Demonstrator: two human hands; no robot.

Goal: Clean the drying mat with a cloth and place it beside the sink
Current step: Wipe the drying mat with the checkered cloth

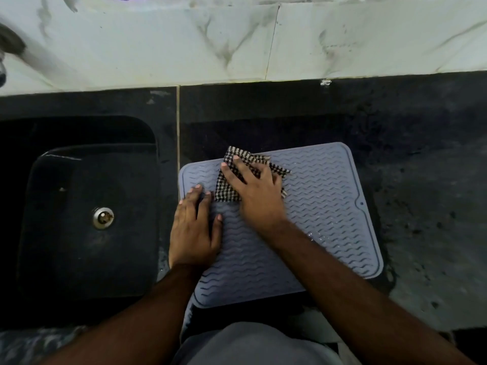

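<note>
A grey drying mat [324, 212] with wavy ridges lies flat on the black counter, just right of the sink [87, 222]. A black-and-white checked cloth [228, 189] lies crumpled on the mat's far left part. My right hand [253, 191] presses flat on the cloth with fingers spread. My left hand [195, 227] rests flat on the mat's left edge, fingers straight, close beside the cloth. The mat's near edge hangs slightly over the counter front.
The black sink has a metal drain [103, 218] at its middle. A marble-patterned tiled wall [237, 40] rises behind the counter [427, 180]. A blurred tap [11, 46] shows at the far left. My grey-clothed body is at the bottom.
</note>
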